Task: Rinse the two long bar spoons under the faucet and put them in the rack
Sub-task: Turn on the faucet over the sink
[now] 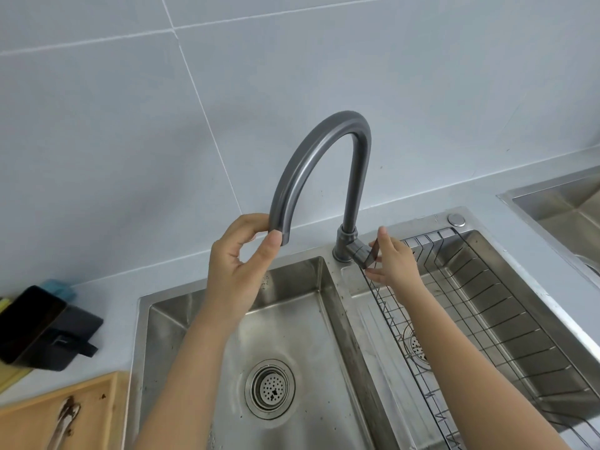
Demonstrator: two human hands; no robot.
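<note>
A grey gooseneck faucet (pixel 324 147) arches over the left sink basin (pixel 292 313). My left hand (pixel 240 271) pinches the spout's tip between thumb and fingers. My right hand (pixel 391 258) grips the faucet handle (pixel 365 253) at the base. No water runs from the spout. A dirty bar spoon (pixel 65 420) lies on the wooden tray (pixel 104 414) at the bottom left; only its bowl end and part of the shaft show. A wire rack (pixel 487 306) sits in the right basin with nothing in it.
A dark phone on a black stand (pixel 42 329) rests on the counter at the left, with a blue item behind it. A second steel sink (pixel 558 199) shows at the far right. The left basin's drain strainer (pixel 270 388) lies below my arms.
</note>
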